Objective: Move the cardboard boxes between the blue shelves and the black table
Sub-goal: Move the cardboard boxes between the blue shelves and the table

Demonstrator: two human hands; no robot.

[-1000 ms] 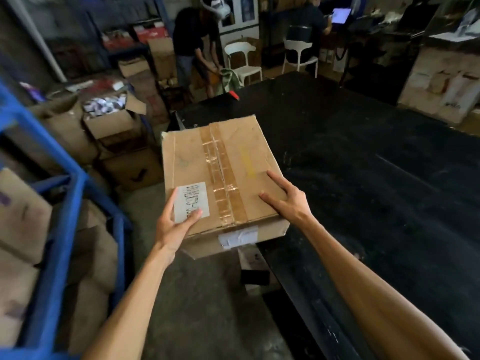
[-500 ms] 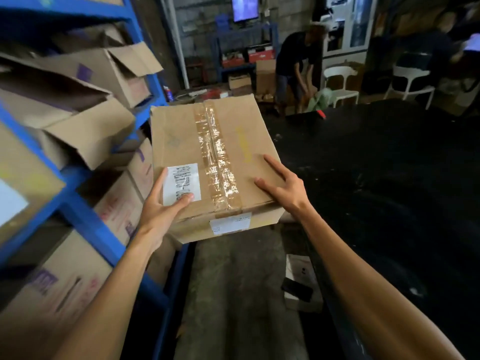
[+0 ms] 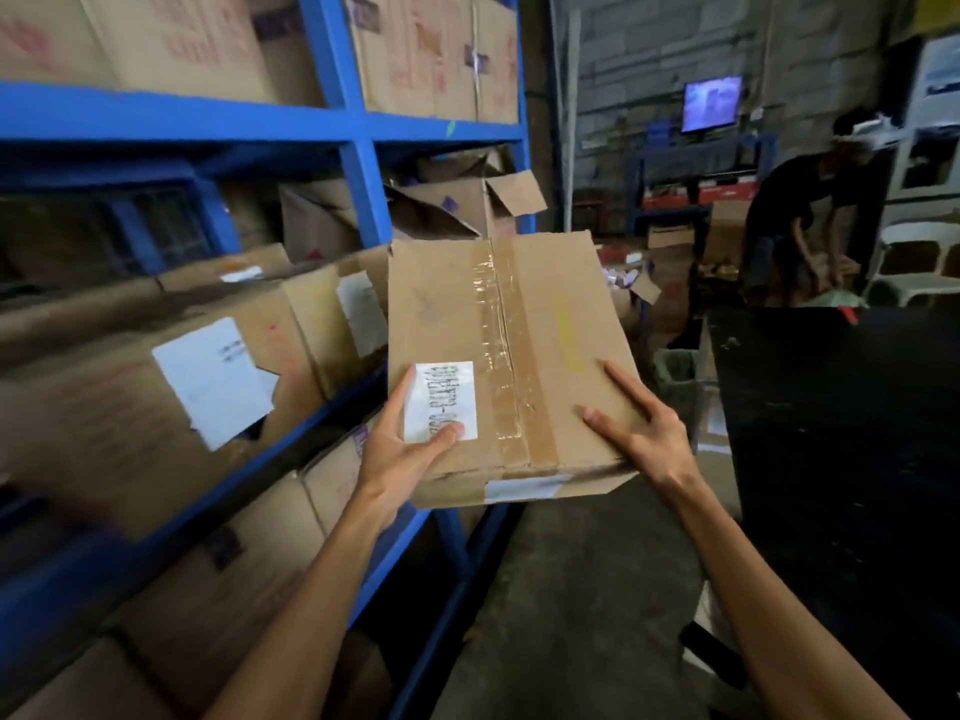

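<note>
1. I hold the cardboard box (image 3: 498, 356) in the air with both hands, between the blue shelves (image 3: 358, 189) on my left side and the black table (image 3: 841, 407) on my right side. It touches neither of them.
2. My left hand (image 3: 400, 454) grips the near left corner, with the thumb pressed on the white label (image 3: 440, 401). My right hand (image 3: 641, 433) lies on the near right part of the top with the fingers spread; I think the other fingers support the box from below, but I cannot see them.
3. To do this step well, I judge that I should keep the box level and bring it to a free place on a shelf, far edge first. The middle shelf looks quite full with other boxes (image 3: 208, 387), so I must choose the gap carefully and not push against the open flap (image 3: 514, 192) of the box behind.
4. The tape (image 3: 506, 356) along the top looks closed, so the box probably will not open while I carry it.
5. The floor (image 3: 561, 589) under me is grey concrete and narrow between shelves and table.
6. Far in the room there is a screen (image 3: 710, 102) on the wall, a white chair (image 3: 917, 262), and another person (image 3: 795, 220) who bends down over some things.
</note>
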